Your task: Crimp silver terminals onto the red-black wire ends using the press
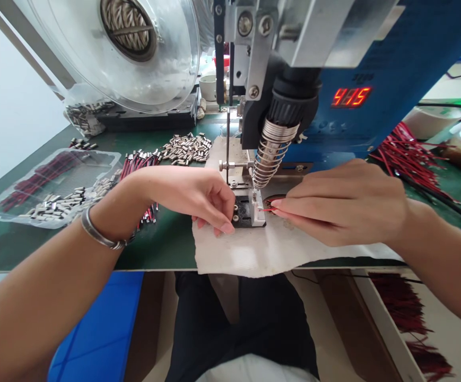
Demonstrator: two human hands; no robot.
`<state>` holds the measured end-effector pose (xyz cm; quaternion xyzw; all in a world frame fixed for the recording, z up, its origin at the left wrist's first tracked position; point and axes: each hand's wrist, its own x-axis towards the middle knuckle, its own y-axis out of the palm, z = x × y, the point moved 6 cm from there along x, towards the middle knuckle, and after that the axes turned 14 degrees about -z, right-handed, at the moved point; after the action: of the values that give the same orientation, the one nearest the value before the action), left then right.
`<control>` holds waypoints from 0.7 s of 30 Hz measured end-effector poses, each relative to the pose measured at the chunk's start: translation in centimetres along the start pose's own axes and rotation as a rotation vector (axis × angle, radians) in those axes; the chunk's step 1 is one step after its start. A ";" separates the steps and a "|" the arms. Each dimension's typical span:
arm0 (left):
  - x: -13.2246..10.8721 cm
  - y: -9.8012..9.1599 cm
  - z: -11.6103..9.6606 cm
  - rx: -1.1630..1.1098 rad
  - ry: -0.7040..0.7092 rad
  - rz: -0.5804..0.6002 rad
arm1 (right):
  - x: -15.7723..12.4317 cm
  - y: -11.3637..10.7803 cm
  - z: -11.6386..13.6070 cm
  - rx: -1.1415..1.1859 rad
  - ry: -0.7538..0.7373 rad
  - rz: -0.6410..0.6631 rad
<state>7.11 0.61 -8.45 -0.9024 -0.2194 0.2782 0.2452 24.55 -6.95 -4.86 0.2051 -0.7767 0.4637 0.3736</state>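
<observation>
Right of centre in the head view, the right hand [339, 204] is pinching a thin, red-coated wire [269, 209] beside a pale rectangular block [258, 214]. The left hand [198, 193] is curling beside a flat black base [245, 212], its grip unclear. Textured off-white cloth [242, 254] is lying beneath.

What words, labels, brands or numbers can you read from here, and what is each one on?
"415": glowing red digits on the display of the blue machine.
Faint marking just above that display: too blurred to read surely.
Small marks below it, on the same machine: too small to read.
No other text is legible.
</observation>
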 end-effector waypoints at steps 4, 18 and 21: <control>0.0 -0.1 -0.1 0.012 0.003 -0.002 | 0.1 0.0 0.1 -0.021 -0.012 -0.025; 0.1 0.1 -0.2 0.008 0.002 -0.004 | 0.2 0.1 0.1 -0.003 0.004 0.017; 0.1 0.1 -0.2 0.014 0.006 -0.005 | 0.1 0.4 -0.2 0.001 0.069 0.065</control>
<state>7.33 0.48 -8.41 -0.9008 -0.2191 0.2764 0.2532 24.30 -6.53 -4.97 0.1639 -0.7695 0.4827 0.3847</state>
